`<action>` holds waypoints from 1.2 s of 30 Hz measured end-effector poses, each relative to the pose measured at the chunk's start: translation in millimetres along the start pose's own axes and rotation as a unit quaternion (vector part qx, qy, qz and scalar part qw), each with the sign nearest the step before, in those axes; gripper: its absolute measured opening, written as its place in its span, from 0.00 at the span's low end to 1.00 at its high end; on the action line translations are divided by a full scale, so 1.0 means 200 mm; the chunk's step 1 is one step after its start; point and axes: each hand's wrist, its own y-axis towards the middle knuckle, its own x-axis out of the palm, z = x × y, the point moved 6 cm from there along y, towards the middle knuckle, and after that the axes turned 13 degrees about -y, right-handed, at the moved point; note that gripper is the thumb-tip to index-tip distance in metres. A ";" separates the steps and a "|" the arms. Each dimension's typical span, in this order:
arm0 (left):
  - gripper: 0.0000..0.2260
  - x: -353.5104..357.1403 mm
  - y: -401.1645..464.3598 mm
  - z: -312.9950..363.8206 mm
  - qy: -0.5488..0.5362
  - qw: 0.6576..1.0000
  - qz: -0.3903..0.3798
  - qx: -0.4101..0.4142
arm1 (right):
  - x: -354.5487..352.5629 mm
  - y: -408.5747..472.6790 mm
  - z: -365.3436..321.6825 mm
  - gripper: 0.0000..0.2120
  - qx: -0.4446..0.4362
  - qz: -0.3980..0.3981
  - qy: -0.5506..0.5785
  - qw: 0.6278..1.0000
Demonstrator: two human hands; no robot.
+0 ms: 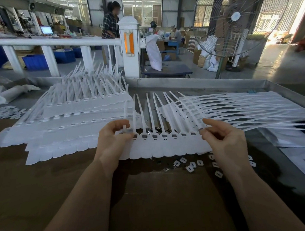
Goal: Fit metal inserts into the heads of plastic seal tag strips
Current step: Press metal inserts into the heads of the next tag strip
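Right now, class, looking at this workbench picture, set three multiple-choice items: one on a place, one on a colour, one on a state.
1. Where do the loose small white caps lie?
A. Nearer the person than the strip of seal tags being worked on
B. On the stack of tag sheets at left
C. On the floor by the fan

2. What colour are the crates behind the railing?
A. Red
B. Blue
C. Green

3. What is the right hand doing?
A. Lying flat on the table
B. Gripping the railing
C. Pinching a small metal insert

Answers: 1 A, they lie scattered before the strip of seal tags. 2 B, plainly blue. 3 C, its fingertips hold it at the strip's right end.
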 end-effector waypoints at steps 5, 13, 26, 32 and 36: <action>0.15 -0.02 0.01 -0.02 -0.141 0.988 -0.001 -0.064 | -0.05 0.01 0.01 0.08 0.010 0.047 0.019 0.999; 0.15 0.00 0.00 0.00 -0.096 0.993 -0.060 -0.045 | -0.08 0.02 0.03 0.09 0.035 0.080 -0.017 0.996; 0.14 0.01 0.00 0.00 0.067 0.997 -0.031 0.017 | -0.03 0.03 0.07 0.05 0.051 0.009 -0.227 0.972; 0.14 0.01 0.01 -0.01 0.073 0.997 -0.030 0.012 | -0.03 0.01 0.07 0.04 0.060 -0.004 -0.297 0.953; 0.14 0.01 0.01 -0.01 0.077 0.997 -0.029 0.012 | -0.01 0.01 0.07 0.05 0.056 -0.012 -0.315 0.947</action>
